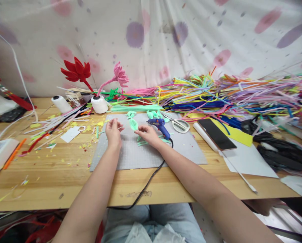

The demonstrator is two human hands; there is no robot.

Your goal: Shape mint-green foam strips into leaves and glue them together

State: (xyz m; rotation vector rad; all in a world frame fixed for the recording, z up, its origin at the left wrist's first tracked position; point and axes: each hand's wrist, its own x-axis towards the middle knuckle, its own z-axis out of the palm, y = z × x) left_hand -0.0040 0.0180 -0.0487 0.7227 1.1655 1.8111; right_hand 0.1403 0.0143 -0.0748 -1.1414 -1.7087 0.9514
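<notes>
My left hand (113, 132) is closed in a pinch over the left part of the grey cutting mat. A thin mint-green pipe cleaner (102, 132) pokes out on both sides of its fingers. My right hand (149, 135) has its thumb and fingers drawn together at the lower tip of a looped mint-green pipe-cleaner piece (132, 122). Whether it grips that piece or only touches it, I cannot tell. Just beyond my right hand lies a blue glue gun (161, 127). More curled mint-green pieces (152, 114) are behind it, and straight mint-green pipe cleaners (143, 143) lie partly under the hand.
Scissors (180, 126) rest at the mat's (130, 162) right. A phone (217, 134) lies on white paper further right. Straight mint-green strips (134, 108) and a big heap of coloured pipe cleaners (196, 91) line the back. Red (77, 70) and pink (120, 75) flowers stand by thread spools (99, 104).
</notes>
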